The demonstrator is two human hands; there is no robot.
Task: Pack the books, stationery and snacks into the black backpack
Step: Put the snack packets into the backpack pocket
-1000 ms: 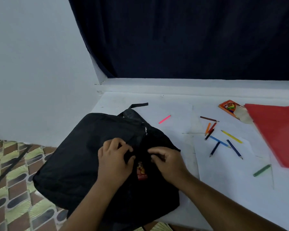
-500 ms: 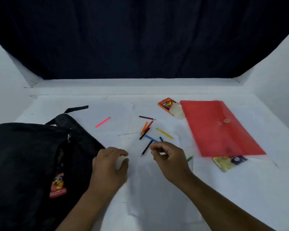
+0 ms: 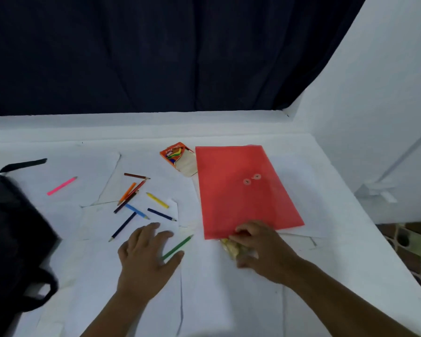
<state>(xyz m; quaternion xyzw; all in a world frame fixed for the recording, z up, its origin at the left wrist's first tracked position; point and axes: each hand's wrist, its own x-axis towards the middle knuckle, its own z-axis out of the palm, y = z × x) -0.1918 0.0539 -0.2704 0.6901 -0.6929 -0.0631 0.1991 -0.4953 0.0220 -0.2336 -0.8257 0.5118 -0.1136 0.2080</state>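
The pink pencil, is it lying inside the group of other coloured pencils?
No, the pink pencil lies alone on the white table, apart to the left of the cluster of coloured pencils.

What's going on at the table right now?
A person is packing school things. Their right hand is at the near edge of the red folder, fingers curled on a yellowish packet poking out from under it. The left hand lies open over the lower end of the green pencil. The other coloured pencils, the pink one and the orange pencil box lie loose on the white table. The black backpack sits at the left edge, not held.
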